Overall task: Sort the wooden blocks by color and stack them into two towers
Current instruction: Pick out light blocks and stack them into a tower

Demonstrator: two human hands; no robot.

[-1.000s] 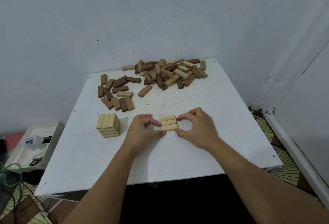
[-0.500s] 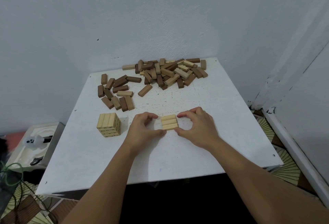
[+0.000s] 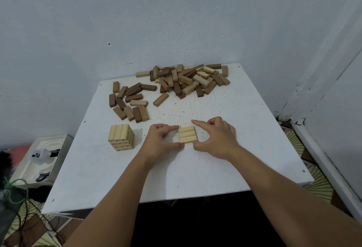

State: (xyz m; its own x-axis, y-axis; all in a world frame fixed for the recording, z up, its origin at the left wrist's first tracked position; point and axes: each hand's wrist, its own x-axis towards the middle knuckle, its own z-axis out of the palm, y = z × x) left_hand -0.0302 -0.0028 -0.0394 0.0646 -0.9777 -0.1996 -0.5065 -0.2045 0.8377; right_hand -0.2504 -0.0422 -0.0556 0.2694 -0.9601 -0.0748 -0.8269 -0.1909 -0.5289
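1. White square tabletop (image 3: 225, 172) is sitting in a room corner, its surface speckled and scuffed; a matte, rough-plastered pale blue-grey wall (image 3: 176, 21) is running behind it and along the right side.
2. Patterned floor covering (image 3: 321, 186) with fan shapes is showing under the table's right edge; a white tray (image 3: 29, 160) with a small white ghost-like figure (image 3: 42, 155) is sitting low on the left, green cable (image 3: 13, 186) lying near it.
3. Row of 3 light blocks (image 3: 187, 134) is lying flat near the table's middle, long sides touching, smooth pale wood, rectangular bars.
4. Left hand (image 3: 159, 141) is bracketing the row's left end, index fingertip and thumb tip touching or just beside it; fingers curved, not wrapped round anything.
5. Right hand (image 3: 216, 139) is doing the same at the right end, index extended toward the far corner, thumb by the near corner; contact is too close to tell.
6. Light block tower (image 3: 121, 137) is standing left of the hands, well apart, cube-like, 3 blocks across the top, printed numbers on the side faces.
7. Group of mostly dark brown blocks (image 3: 130, 102) is lying loose at far left.
8. Mixed pile of light and dark blocks (image 3: 188, 81) is heaping along the far edge near the wall.
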